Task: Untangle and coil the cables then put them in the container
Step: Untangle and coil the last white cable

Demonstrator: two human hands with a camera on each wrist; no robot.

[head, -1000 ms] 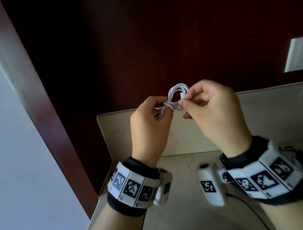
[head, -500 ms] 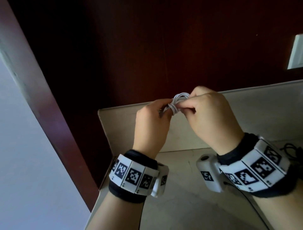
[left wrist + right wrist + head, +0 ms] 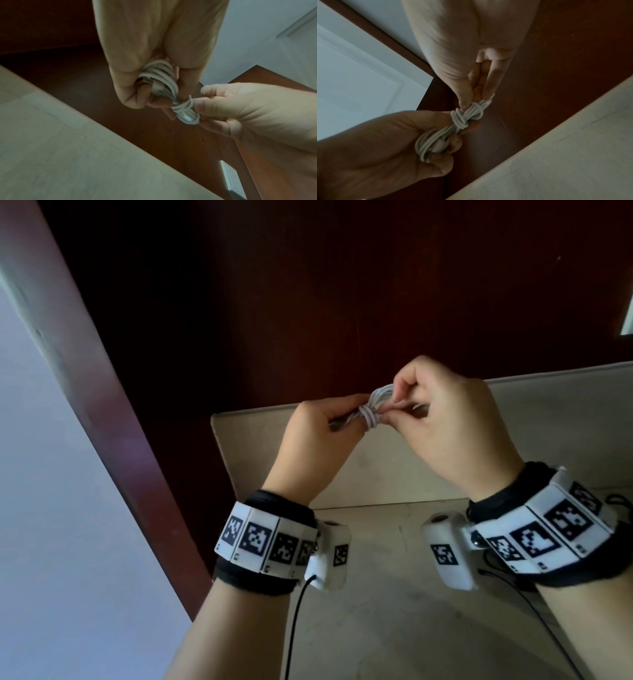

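A white cable (image 3: 374, 408) is coiled into a small bundle with several turns wound round its middle, held in the air above a beige counter. My left hand (image 3: 320, 440) grips one end of the coil (image 3: 158, 79) in curled fingers. My right hand (image 3: 445, 422) pinches the other end of the bundle (image 3: 474, 111) between thumb and fingertips, right beside the wrapped turns. The coil's lower loops (image 3: 431, 144) and a connector lie in my left palm. No container shows in any view.
The beige counter (image 3: 394, 594) with a raised back edge (image 3: 548, 412) lies below my hands, against a dark red-brown wooden panel (image 3: 342, 285). Black cables (image 3: 616, 505) lie at the far right of the counter. A white wall socket (image 3: 231, 180) sits on the panel.
Both hands have sunk lower and closer together. The open loop that stood above my fingers a second ago is now pulled down tight against the wrapped turns.
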